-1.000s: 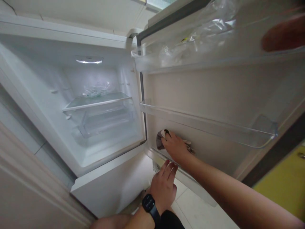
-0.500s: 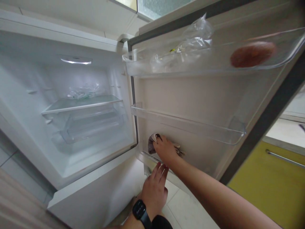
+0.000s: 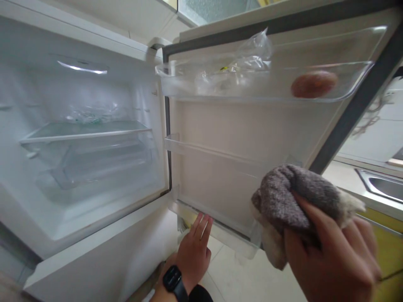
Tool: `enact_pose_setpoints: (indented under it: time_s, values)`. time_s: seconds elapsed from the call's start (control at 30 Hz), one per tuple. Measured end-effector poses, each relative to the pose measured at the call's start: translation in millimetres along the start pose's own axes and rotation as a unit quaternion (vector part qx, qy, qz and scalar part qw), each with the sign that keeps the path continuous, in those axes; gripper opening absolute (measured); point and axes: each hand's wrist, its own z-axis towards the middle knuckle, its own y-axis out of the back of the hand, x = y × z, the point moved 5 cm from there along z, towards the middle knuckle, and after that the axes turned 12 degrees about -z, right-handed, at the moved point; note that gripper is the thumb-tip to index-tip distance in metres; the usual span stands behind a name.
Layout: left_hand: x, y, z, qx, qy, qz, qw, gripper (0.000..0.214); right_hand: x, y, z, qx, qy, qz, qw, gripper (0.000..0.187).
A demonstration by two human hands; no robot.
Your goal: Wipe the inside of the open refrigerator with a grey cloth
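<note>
Plastic bin (image 3: 278,93) with bag (image 3: 255,51), reddish lump (image 3: 315,84); right hand (image 3: 336,256) around cloth (image 3: 280,201), left hand (image 3: 194,248) open

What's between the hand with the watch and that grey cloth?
In the head camera's view, part of the clear bottom door shelf lies between the left hand and the grey cloth in the right hand; pale floor tiles show below it.
</note>
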Motion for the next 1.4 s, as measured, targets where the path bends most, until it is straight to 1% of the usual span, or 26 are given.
enact_pose_setpoints:
  time_s: [0.07,0.1,0.17,0.3,0.43,0.5,0.6,0.67,0.73,0.8,0.87,0.93,1.03,1.1,1.17,1.27,1.33,1.4]
  values:
    - [-2,-1.8,4,0.014,0.015,-0.008,1.0,0.101,-6,-7,6,-0.013,-0.006,-0.046,0.999,0.046]
    - [-3,-3.6,6,0.02,0.02,-0.012,1.0,0.1,-4,-13,10,-0.008,-0.005,-0.053,0.999,0.044]
    - [-4,-8.6,11,0.026,0.025,-0.022,0.999,0.098,7,-29,19,0.02,-0.005,-0.049,0.999,0.042]
    - [-7,-16.4,22,0.023,0.026,-0.034,0.999,0.093,48,-62,33,0.097,0.003,-0.006,0.995,0.044]
    - [-12,-14.5,29,0.002,0.023,-0.058,0.998,0.084,94,-92,39,0.146,0.02,0.051,0.988,0.042]
    - [-14,-11.5,31,-0.018,0.02,-0.075,0.997,0.072,116,-106,41,0.168,0.041,0.078,0.982,0.039]
    - [-13,-8.1,31,-0.054,0.022,-0.079,0.995,0.052,141,-120,45,0.184,0.078,0.104,0.974,0.035]
    - [-9,-7.6,29,-0.064,0.025,-0.069,0.995,0.046,147,-121,46,0.183,0.087,0.113,0.973,0.035]
    - [-6,-8.1,26,-0.061,0.02,-0.054,0.996,0.048,140,-115,46,0.174,0.067,0.118,0.975,0.036]
    - [-4,-8.9,23,-0.051,0.003,-0.029,0.998,0.061,121,-102,42,0.161,0.033,0.113,0.98,0.039]
    - [-3,-9.7,21,-0.039,-0.017,0.002,0.999,0.08,93,-85,35,0.151,-0.001,0.096,0.984,0.043]
    - [-2,-10.6,19,-0.022,-0.025,0.021,0.999,0.091,60,-66,28,0.142,-0.027,0.069,0.987,0.046]
    - [-1,-11.5,19,0.012,-0.01,0.019,1.0,0.091,10,-42,19,0.126,-0.07,0.008,0.989,0.043]
    - [-3,-11.6,19,0.033,0.003,0.007,0.999,0.09,-15,-32,16,0.122,-0.091,-0.035,0.988,0.042]
    - [-5,-11.3,21,0.042,0.015,-0.005,0.999,0.091,-28,-28,16,0.117,-0.092,-0.067,0.987,0.043]
    - [-8,-12.3,24,0.044,0.023,-0.018,0.999,0.096,-32,-31,19,0.127,-0.074,-0.08,0.986,0.042]
    - [-9,-13.8,27,0.045,0.021,-0.025,0.998,0.098,-32,-34,29,0.14,-0.052,-0.062,0.987,0.042]
    - [-9,-14.9,29,0.047,0.016,-0.03,0.998,0.099,-38,-38,49,0.153,-0.014,-0.02,0.988,0.043]
